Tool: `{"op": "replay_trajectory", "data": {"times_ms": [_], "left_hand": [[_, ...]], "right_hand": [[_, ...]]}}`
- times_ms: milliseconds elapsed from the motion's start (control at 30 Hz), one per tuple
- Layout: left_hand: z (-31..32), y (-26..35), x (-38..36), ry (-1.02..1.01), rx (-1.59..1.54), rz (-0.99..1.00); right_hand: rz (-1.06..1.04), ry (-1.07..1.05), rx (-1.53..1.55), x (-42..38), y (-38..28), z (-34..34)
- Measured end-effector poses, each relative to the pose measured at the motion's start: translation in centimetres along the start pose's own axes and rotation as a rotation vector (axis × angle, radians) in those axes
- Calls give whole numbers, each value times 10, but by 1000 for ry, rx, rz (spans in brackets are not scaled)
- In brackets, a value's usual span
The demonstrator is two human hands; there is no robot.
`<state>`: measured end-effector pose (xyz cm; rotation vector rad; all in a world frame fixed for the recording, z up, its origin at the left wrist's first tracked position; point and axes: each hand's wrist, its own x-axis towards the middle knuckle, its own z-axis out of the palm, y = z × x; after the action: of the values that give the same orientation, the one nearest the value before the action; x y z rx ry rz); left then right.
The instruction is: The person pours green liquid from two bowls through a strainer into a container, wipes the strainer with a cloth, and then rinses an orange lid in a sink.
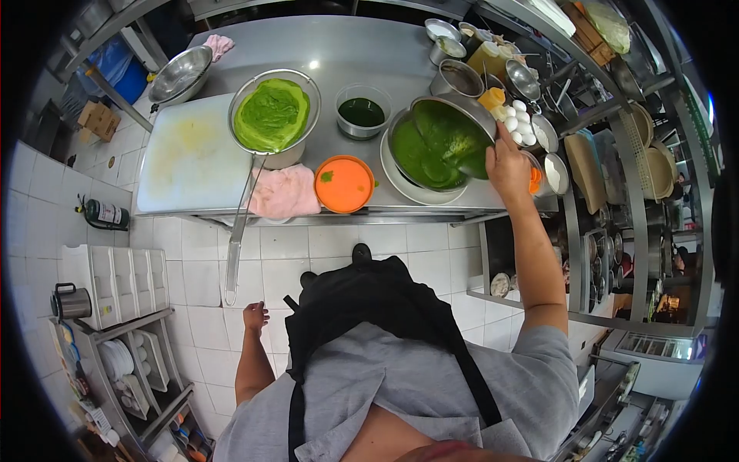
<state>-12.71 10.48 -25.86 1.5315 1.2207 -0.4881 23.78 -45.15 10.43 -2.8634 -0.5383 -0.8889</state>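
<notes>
View from above of a person in a grey shirt and black apron at a steel counter [339, 46]. The right hand [508, 165] grips the rim of a tilted pot [454, 127], and green liquid runs from it into a steel bowl [431, 154] on a white plate. The left hand [255, 316] hangs by the hip, loosely curled, holding nothing. Left of the bowl sit an orange lid [344, 185], a pink cloth [283, 192], a strainer [273, 115] of green pulp and a white board [188, 154].

Grey short-sleeved T-shirt, black apron with straps crossing over the chest, bare forearms, black shoe toes below
</notes>
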Motion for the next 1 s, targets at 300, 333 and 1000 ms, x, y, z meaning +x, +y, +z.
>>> {"op": "replay_trajectory", "data": {"times_ms": [300,333,1000], "left_hand": [[3,-15,-3,7,-25,-16],[3,-19,-5,9,-23,-17],[24,22,-10,-109,-55,37]], "right_hand": [[-117,211,-33,-2,2,-11],[-114,248,-33,-3,2,-13],[1146,247,809,-82,99,61]]}}
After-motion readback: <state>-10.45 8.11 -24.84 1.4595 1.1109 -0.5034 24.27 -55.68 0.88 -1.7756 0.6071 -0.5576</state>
